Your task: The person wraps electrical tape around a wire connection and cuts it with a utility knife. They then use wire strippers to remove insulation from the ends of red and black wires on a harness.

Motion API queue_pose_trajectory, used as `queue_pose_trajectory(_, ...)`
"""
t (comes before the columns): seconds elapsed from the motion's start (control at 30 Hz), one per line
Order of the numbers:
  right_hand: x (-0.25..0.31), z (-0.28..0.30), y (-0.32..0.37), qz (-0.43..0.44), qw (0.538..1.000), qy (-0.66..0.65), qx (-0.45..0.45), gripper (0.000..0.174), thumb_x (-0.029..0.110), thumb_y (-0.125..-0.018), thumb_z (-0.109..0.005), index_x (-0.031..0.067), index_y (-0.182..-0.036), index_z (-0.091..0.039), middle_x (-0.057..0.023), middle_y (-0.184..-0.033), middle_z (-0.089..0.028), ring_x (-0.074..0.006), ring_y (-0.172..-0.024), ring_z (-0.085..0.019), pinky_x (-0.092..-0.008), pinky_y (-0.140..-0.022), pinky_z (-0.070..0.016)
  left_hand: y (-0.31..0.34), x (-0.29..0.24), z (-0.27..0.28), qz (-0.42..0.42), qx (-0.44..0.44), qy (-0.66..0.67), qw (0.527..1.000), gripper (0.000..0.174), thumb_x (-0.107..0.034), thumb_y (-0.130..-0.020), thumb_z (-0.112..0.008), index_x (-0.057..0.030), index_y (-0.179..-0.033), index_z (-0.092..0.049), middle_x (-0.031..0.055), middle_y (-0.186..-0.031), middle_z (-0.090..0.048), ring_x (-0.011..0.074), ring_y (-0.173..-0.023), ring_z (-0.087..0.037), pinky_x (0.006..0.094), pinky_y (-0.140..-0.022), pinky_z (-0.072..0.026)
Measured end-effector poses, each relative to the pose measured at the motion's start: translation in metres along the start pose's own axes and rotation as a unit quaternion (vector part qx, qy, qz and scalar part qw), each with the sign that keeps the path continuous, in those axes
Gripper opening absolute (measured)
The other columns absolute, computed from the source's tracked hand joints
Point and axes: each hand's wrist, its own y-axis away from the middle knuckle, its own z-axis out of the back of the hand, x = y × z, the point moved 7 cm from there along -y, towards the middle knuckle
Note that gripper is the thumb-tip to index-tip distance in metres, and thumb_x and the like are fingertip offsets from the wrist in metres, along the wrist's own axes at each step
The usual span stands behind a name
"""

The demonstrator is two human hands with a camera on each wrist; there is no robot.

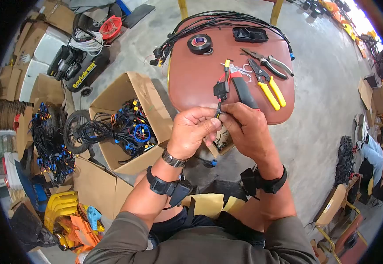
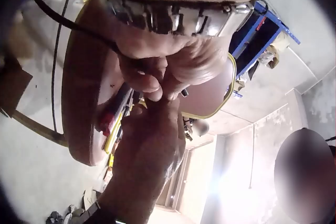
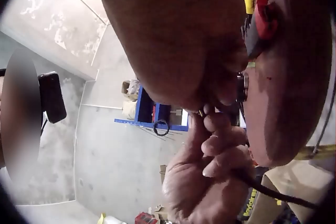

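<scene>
Both hands meet over the near edge of a brown padded seat. My left hand [image 1: 196,130] and my right hand [image 1: 248,127] pinch a thin wire [image 1: 219,110] between thumbs and fingers. Just beyond the fingertips, this wire joins a small black box [image 1: 221,90] with red leads, and a yellow connector [image 1: 227,64] lies at its far end. In the right wrist view, a black cable [image 3: 278,195] trails out of the left hand [image 3: 210,182]. The left wrist view shows the fingertips of both hands touching; they hide most of the wire.
On the seat [image 1: 191,83] lie black tape [image 1: 199,44], a black tray [image 1: 250,34], pliers [image 1: 273,64], yellow-handled cutters [image 1: 268,88], a red-and-black handle [image 1: 243,90] and a cable bundle [image 1: 226,16]. A carton [image 1: 156,110] of wire harnesses stands left, an air compressor [image 1: 79,66] behind it.
</scene>
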Motion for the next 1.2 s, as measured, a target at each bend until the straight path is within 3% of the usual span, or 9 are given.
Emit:
queue_pose_trajectory(0.17,0.0,-0.001,0.008,0.014,0.992,0.123,0.022,0.01,0.005,-0.082,-0.067,-0.0011,-0.086,-0.062,-0.013,-0.075,-0.064,-0.0332,-0.067,-0.063,-0.0369,-0.057,-0.0497,0.005,0.004,-0.004,0.065,-0.01,-0.066,0.996,0.014,-0.013,-0.096,-0.064,0.0011,-0.097,-0.067,0.0052,-0.067,-0.062,0.0087,-0.046,-0.048,0.0212,-0.039,-0.0344)
queue_pose_trajectory(0.27,-0.01,0.006,0.011,-0.033,0.998,-0.047,-0.029,0.007,0.004,-0.083,-0.065,-0.0016,-0.084,-0.061,-0.0132,-0.07,-0.062,-0.0287,-0.061,-0.061,-0.0341,-0.056,-0.048,0.012,0.003,-0.011,0.051,-0.033,-0.042,0.997,0.015,-0.015,-0.097,-0.065,-0.0005,-0.096,-0.068,0.0,-0.064,-0.059,0.0039,-0.048,-0.046,0.0202,-0.041,-0.0325)
queue_pose_trajectory(0.47,-0.024,0.004,0.01,-0.107,0.977,-0.181,-0.04,0.006,0.004,-0.086,-0.062,-0.0023,-0.084,-0.062,-0.0073,-0.065,-0.059,-0.0082,-0.061,-0.053,-0.0282,-0.055,-0.0449,0.011,0.01,-0.021,0.064,-0.018,0.073,0.995,0.02,-0.019,-0.098,-0.063,0.0002,-0.096,-0.067,0.001,-0.059,-0.055,0.0056,-0.043,-0.04,0.0218,-0.038,-0.0272)
queue_pose_trajectory(0.57,-0.03,0.004,0.01,-0.136,0.973,-0.182,-0.027,0.007,0.004,-0.086,-0.062,-0.003,-0.086,-0.063,-0.0041,-0.065,-0.059,-0.0049,-0.065,-0.052,-0.0263,-0.056,-0.0442,0.01,0.014,-0.024,0.072,-0.015,0.096,0.993,0.022,-0.02,-0.099,-0.061,0.0011,-0.097,-0.066,0.0018,-0.057,-0.053,0.0067,-0.042,-0.038,0.0223,-0.037,-0.0266)
queue_pose_trajectory(0.77,-0.048,-0.007,0.012,-0.177,0.939,-0.293,-0.009,0.011,0.005,-0.09,-0.06,-0.0039,-0.087,-0.064,0.0018,-0.072,-0.06,-0.0041,-0.068,-0.051,-0.0235,-0.059,-0.0432,0.008,0.02,-0.026,0.097,-0.007,0.118,0.988,0.025,-0.023,-0.1,-0.059,0.0013,-0.097,-0.064,0.0034,-0.057,-0.052,0.0077,-0.041,-0.038,0.0222,-0.038,-0.0271)
queue_pose_trajectory(0.97,-0.049,-0.01,0.013,-0.246,0.891,-0.38,0.041,0.012,0.007,-0.094,-0.058,-0.0022,-0.09,-0.065,0.0018,-0.075,-0.06,-0.0037,-0.07,-0.052,-0.0218,-0.061,-0.043,0.009,0.025,-0.027,0.113,0.018,0.155,0.981,0.025,-0.023,-0.101,-0.055,0.001,-0.096,-0.061,0.0054,-0.058,-0.053,0.0096,-0.039,-0.039,0.0233,-0.038,-0.0302)
queue_pose_trajectory(1.2,-0.045,-0.009,0.01,-0.185,0.893,-0.406,0.053,0.014,0.011,-0.099,-0.057,-0.0006,-0.094,-0.063,0.0001,-0.08,-0.063,-0.0054,-0.072,-0.055,-0.0224,-0.065,-0.0464,0.007,0.02,-0.027,0.122,0.074,0.199,0.97,0.028,-0.024,-0.101,-0.055,0.003,-0.104,-0.063,0.0075,-0.061,-0.056,0.0108,-0.042,-0.043,0.0232,-0.04,-0.0325)
